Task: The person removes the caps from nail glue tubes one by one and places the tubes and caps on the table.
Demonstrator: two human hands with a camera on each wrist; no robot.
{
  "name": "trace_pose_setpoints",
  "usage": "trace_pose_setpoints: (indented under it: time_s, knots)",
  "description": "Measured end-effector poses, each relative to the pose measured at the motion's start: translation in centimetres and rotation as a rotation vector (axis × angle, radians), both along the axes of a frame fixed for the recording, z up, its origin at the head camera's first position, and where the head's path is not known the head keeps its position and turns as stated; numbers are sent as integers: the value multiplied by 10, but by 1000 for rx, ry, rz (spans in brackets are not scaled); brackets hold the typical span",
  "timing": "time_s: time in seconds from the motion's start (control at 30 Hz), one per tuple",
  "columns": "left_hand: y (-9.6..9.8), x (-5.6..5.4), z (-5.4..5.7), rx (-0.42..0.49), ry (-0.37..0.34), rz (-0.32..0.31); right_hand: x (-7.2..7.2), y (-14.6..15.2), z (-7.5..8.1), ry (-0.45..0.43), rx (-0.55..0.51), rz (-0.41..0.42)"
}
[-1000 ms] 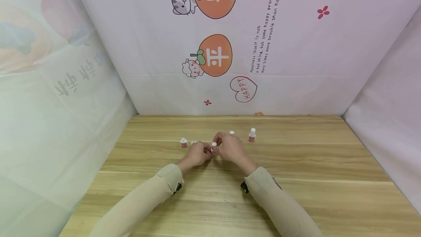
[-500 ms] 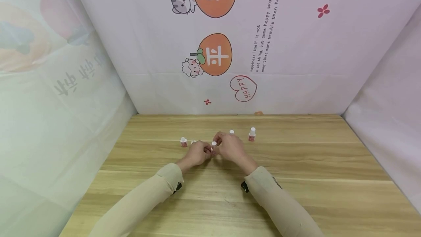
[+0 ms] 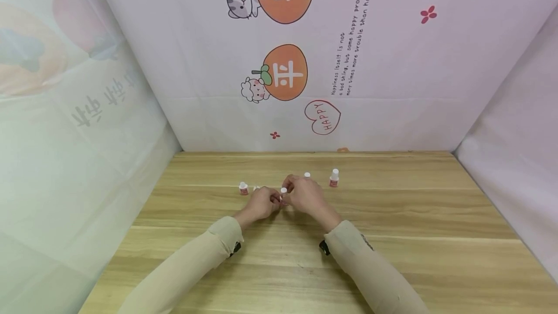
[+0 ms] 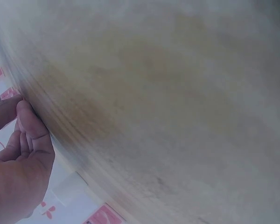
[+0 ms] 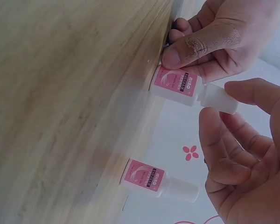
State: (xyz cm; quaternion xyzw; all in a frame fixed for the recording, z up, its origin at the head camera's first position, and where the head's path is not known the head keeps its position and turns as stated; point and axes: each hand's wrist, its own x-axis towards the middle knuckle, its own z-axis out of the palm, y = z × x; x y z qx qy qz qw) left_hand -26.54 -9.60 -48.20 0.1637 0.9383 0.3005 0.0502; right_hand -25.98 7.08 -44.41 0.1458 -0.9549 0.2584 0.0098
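Observation:
A small white nail glue bottle (image 5: 179, 86) with a pink label stands upright on the wooden table between my two hands. In the right wrist view, my left hand (image 5: 219, 39) grips the bottle low, its thumb along the label's edge near the base. Thumb and fingers of my right hand (image 5: 256, 149) pinch the white cap (image 5: 220, 99), which sits on the bottle's neck. From the head view, only the cap's top and a bit of the body show between the left hand (image 3: 261, 203) and right hand (image 3: 306, 195).
Similar bottles stand around: one (image 3: 243, 189) at the left, one (image 3: 256, 188) partly behind the left hand, one (image 3: 307, 176) mostly behind the right hand, and another (image 3: 334, 178) farther right. A printed white cloth (image 3: 392, 86) hangs behind the wooden table (image 3: 279, 265).

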Motion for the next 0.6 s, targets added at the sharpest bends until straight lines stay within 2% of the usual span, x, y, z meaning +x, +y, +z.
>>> trace_pose_setpoints:
  time_s: [0.6]
  knots:
    - [0,-1,-3,13,-11,1,1,-1,1,-6,7,-1]
